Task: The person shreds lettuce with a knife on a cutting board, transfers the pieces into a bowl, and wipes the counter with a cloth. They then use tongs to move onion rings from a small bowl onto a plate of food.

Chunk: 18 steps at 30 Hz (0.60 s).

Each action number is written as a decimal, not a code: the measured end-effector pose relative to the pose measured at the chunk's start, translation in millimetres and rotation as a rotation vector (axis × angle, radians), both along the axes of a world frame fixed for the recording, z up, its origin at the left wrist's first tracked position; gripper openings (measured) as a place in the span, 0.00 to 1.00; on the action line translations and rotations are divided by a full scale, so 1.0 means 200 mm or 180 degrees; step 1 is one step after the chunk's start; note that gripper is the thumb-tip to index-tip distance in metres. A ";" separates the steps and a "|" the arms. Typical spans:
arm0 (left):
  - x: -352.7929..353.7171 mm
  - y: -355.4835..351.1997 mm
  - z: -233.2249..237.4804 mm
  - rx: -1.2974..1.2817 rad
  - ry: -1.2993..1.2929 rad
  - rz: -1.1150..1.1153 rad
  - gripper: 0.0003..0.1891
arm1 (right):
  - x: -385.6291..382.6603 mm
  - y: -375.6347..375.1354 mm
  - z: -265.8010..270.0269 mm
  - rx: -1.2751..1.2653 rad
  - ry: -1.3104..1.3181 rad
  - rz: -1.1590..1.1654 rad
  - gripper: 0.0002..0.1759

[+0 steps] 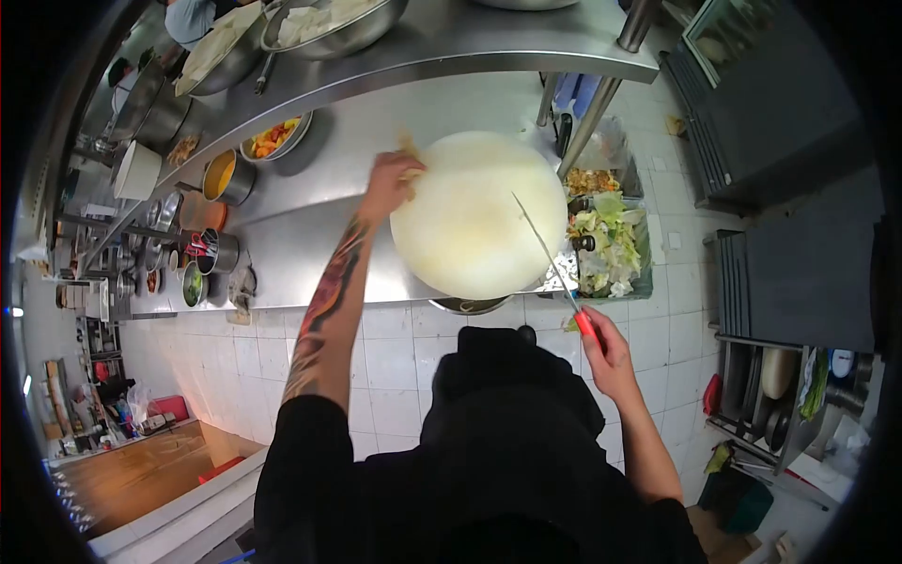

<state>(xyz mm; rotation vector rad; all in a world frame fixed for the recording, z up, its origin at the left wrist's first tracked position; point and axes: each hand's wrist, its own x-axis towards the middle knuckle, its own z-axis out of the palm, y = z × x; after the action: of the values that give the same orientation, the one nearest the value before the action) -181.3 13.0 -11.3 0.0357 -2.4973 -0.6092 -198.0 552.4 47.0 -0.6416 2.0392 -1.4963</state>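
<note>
My left hand (393, 180) is closed on a pale, yellowish piece of food (411, 175) at the left edge of a round white cutting board (479, 226). The piece is small and partly hidden by the fingers. To the right and nearer my body, my right hand (606, 348) grips the red handle of a long, thin knife (548, 252). Its blade points forward and left over the right part of the board. The board lies on a steel counter (310, 221), overhanging its front edge.
Bins of leafy scraps (611, 244) stand right of the board. A bowl of cut orange and yellow food (274, 137), a pot of orange liquid (228, 177) and utensils are at the left. A steel shelf (451, 52) crosses above the counter.
</note>
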 end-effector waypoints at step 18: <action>0.44 0.32 -0.20 -0.0340 -0.0641 0.1513 0.18 | -1.04 0.95 0.01 0.0038 -0.1116 0.0043 0.25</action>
<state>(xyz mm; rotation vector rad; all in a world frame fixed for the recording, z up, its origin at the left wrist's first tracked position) -92.5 77.4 -51.4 0.6580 -2.5731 -0.2825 -406.2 742.5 48.3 -0.3565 1.7701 -1.4698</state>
